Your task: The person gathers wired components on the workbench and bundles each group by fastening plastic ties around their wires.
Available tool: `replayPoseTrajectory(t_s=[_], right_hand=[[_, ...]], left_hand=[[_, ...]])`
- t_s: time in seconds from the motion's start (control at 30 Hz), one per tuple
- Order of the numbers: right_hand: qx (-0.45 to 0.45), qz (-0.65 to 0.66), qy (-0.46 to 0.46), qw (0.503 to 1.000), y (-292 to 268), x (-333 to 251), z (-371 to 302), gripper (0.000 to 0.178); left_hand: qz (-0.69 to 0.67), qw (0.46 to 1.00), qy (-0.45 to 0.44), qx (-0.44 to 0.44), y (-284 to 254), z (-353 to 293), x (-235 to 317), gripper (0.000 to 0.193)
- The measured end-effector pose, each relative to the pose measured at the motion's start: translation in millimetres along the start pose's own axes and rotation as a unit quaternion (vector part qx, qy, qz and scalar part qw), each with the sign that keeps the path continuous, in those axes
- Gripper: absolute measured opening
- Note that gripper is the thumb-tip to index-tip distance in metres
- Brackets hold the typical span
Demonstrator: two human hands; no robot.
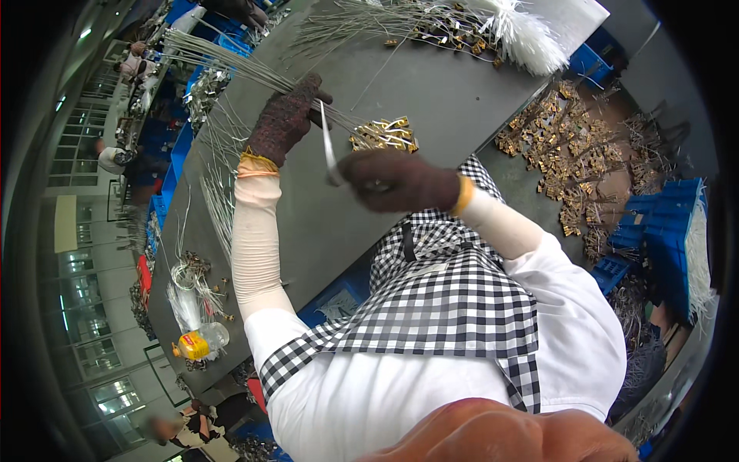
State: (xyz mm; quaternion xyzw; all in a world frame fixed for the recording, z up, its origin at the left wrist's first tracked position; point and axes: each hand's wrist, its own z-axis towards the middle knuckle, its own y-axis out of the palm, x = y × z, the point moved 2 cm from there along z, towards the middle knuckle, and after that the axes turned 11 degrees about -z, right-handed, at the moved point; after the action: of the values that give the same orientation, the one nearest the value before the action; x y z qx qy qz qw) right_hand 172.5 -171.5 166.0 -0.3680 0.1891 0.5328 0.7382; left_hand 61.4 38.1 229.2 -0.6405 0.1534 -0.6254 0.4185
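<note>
Over the grey worktable (431, 100), the gloved left hand (286, 117) clenches a bundle of wire leads (231, 65) with brass terminals (383, 135); the right hand (400, 181) pinches a white tie strip (328, 150). A loose grasp could let leads splay.

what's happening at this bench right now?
A person in dark knit gloves stands at a grey worktable. The left hand grips a bundle of thin metal wires whose ends carry brass-coloured fittings. The right hand holds a white strip, apparently a tie, next to the bundle. More wires and white ties lie at the far end, loose brass parts cover the floor to the right, and a bottle lies near the table edge.
</note>
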Motion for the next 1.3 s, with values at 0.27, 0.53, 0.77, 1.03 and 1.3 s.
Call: replayPoseTrajectory(t_s=[0.27,0.53,0.77,1.03,1.3], right_hand=[[-0.158,-0.197,0.174,0.952,-5.8,56.2,36.7,0.032],[-0.123,0.051,0.276,0.952,-46.7,118.6,103.5,0.033],[-0.065,-0.042,0.288,0.954,-80.5,113.0,88.4,0.022],[-0.023,-0.330,0.201,0.922,-56.5,121.6,108.2,0.022],[0.074,-0.354,0.086,0.928,-44.1,147.3,85.5,0.023]], left_hand=[[0.027,0.992,-0.096,0.078,11.2,15.2,28.9,0.027],[-0.108,0.964,0.094,0.225,29.6,16.5,-1.4,0.033],[0.001,0.952,0.119,0.281,17.4,1.0,26.2,0.026],[0.128,0.935,0.118,0.308,49.4,-48.7,44.7,0.015],[0.186,0.875,0.266,0.360,61.2,-17.7,69.8,0.017]])
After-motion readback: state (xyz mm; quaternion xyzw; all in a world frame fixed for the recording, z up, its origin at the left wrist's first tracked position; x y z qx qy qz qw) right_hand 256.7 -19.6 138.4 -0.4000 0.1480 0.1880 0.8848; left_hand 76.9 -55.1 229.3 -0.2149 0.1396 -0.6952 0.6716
